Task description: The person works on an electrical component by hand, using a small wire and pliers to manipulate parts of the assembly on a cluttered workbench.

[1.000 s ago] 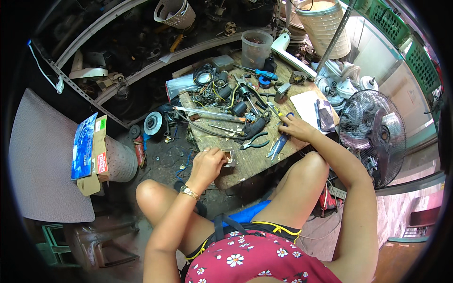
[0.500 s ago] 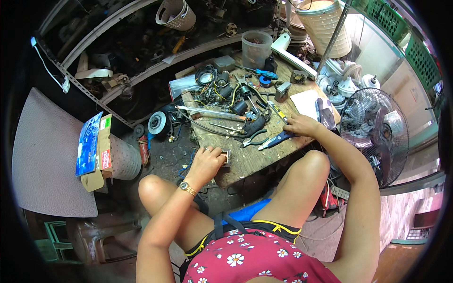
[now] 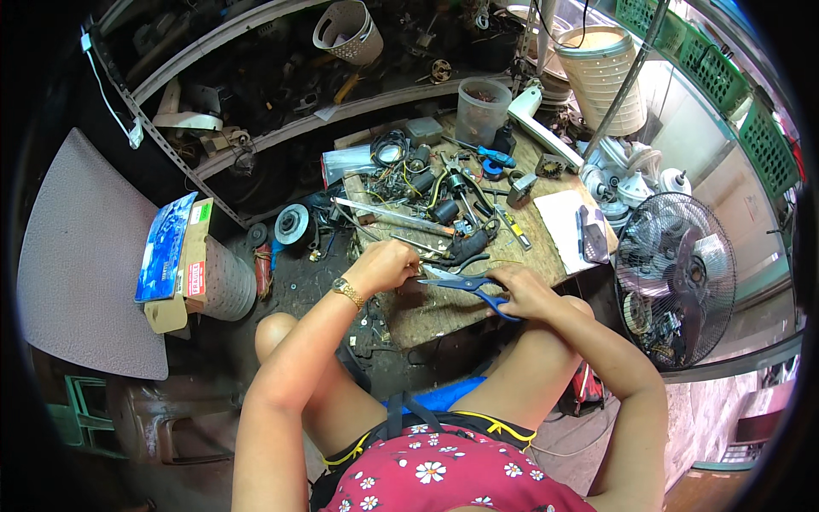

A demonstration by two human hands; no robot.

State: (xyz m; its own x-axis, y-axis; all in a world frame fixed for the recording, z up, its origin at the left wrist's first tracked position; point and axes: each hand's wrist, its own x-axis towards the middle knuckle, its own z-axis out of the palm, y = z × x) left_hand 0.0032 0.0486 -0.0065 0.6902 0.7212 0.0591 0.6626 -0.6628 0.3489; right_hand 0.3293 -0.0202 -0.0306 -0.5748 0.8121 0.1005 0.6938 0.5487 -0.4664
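Note:
My right hand [image 3: 527, 292] is closed around the blue handles of a pair of scissors [image 3: 488, 294], just above the near edge of the wooden workbench [image 3: 444, 317]. The blades are slightly parted and point left toward my left hand [image 3: 386, 266]. That hand is curled with its fingers pressed together beside the scissor tips, and what it pinches is hidden. A small boxy part [image 3: 411, 287] shows dimly beneath its fingers. Dark-handled pliers [image 3: 472, 260] lie just behind the scissors, partly covered by them.
Tangled wires, motors and tools lie behind my hands, with a metal bar [image 3: 392, 217] and a yellow-marked tool [image 3: 514, 229] among them. White paper [image 3: 559, 226] lies at right, near a caged fan [image 3: 676, 282]. A clear tub [image 3: 482, 111] stands at the back; a carton [image 3: 194, 264] tops a bin at left.
My right hand has taken the scissors off the bench and brought them left and nearer, toward my left hand. My left hand has risen slightly and moved right, its fingers more tightly curled.

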